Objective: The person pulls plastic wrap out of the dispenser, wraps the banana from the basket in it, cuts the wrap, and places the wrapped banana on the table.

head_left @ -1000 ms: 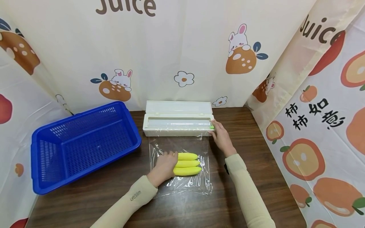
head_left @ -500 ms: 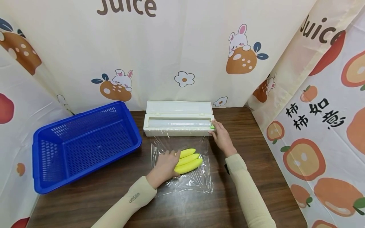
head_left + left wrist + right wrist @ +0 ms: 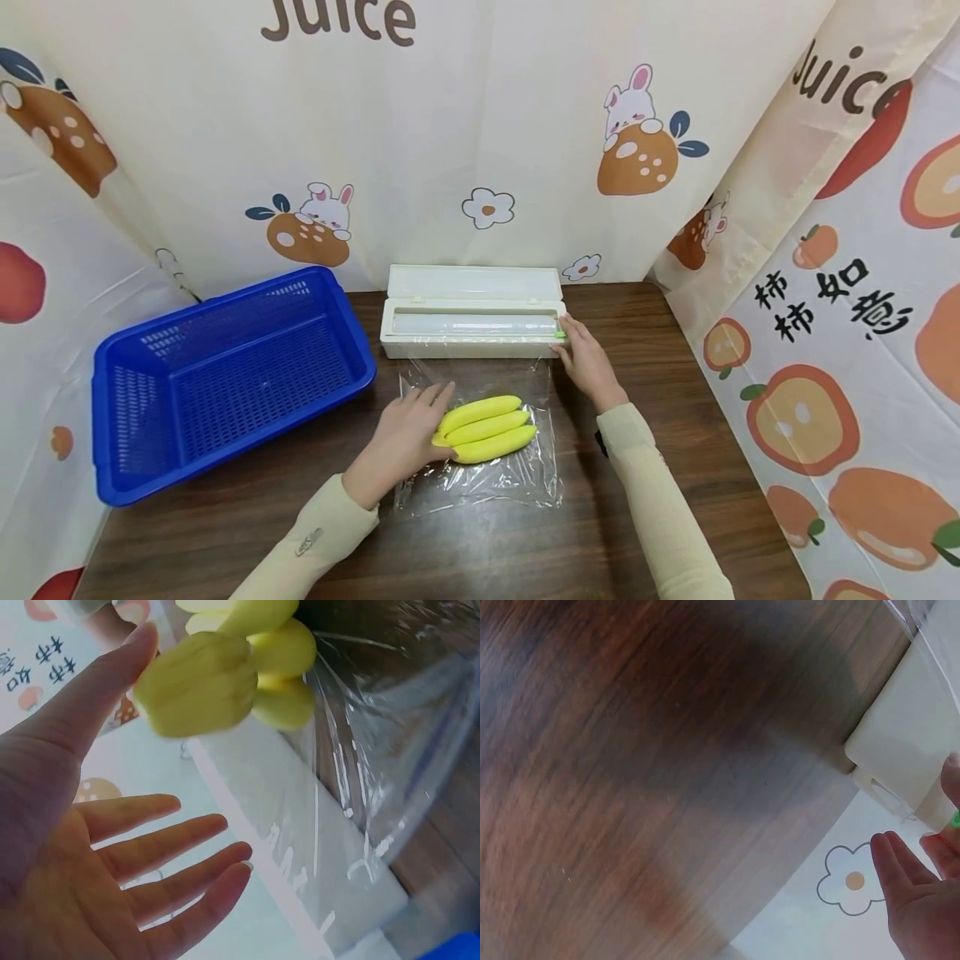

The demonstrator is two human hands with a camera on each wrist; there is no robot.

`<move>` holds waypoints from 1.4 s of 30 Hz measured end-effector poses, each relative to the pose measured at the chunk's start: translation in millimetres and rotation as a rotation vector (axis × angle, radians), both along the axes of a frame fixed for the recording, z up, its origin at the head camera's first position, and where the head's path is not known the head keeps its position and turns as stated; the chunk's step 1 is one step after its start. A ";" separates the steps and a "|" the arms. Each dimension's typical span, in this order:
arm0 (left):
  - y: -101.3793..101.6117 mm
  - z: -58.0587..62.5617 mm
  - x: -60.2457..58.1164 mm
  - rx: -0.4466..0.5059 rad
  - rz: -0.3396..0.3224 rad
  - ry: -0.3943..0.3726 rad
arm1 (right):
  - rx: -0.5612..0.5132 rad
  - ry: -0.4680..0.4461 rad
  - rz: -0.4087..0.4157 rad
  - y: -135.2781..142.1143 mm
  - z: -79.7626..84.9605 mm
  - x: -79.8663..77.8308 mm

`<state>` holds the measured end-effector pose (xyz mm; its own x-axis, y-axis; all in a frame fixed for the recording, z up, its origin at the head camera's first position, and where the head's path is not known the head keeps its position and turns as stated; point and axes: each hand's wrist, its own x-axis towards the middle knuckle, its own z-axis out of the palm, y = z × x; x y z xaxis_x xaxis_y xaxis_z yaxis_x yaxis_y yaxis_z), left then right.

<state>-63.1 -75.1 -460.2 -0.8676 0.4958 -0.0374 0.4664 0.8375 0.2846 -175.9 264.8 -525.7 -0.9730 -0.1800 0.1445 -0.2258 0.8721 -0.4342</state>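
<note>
A bunch of yellow bananas (image 3: 487, 429) lies on a sheet of clear cling film (image 3: 517, 483). The film runs out from the front of a white cling film dispenser (image 3: 480, 350), whose lid stands raised and whose roll shows inside. My left hand (image 3: 401, 429) is at the bananas' stem end; in the left wrist view its fingers (image 3: 161, 844) are spread and straight, with the thumb beside the stem. My right hand (image 3: 590, 367) holds the dispenser's right end near a green piece (image 3: 559, 334), thumb at the front; the right wrist view cuts off part of this hand.
A blue perforated plastic basket (image 3: 105, 400) stands on the left of the brown wooden table (image 3: 465, 554). Patterned curtains (image 3: 420, 142) rise behind the dispenser and along both sides.
My left hand has let go of the bananas and drawn back to the left, uncovering their stem end. The bananas have turned slightly, tips upward. My right hand stays at the dispenser.
</note>
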 end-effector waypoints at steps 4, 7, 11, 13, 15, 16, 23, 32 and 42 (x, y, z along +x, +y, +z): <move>-12.6 3.9 5.8 0.022 0.022 -0.017 | 0.032 -0.024 0.011 1.5 -1.6 3.1; -21.7 4.6 12.0 0.024 0.028 -0.013 | 0.039 -0.028 0.020 1.9 -5.4 8.5; -33.2 1.1 21.6 0.013 0.034 0.026 | 0.039 0.031 0.022 1.1 -10.2 19.4; -38.6 -3.1 25.7 0.001 0.041 0.055 | 0.043 0.087 0.026 0.5 -11.3 26.4; -43.3 -7.3 28.7 -0.008 0.047 0.077 | 0.059 0.154 0.039 0.4 -12.5 34.4; -45.6 -10.0 30.1 -0.011 0.049 0.084 | 0.067 0.182 0.049 0.5 -13.3 38.7; -58.8 -31.3 39.0 0.008 0.021 0.002 | 0.074 0.327 0.130 -1.0 -19.9 73.1; -74.0 -60.3 52.6 0.089 -0.127 -0.060 | -0.016 0.388 0.190 3.3 -33.4 125.8; -78.8 -75.3 61.0 0.183 -0.206 -0.101 | -0.038 0.329 0.299 9.3 -48.6 173.6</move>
<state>-2.1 -153.9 -535.4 -0.7444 0.6676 -0.0123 0.5828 0.6585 0.4761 -2.3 274.1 -574.3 -0.7798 -0.4352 0.4501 -0.5975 0.7319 -0.3275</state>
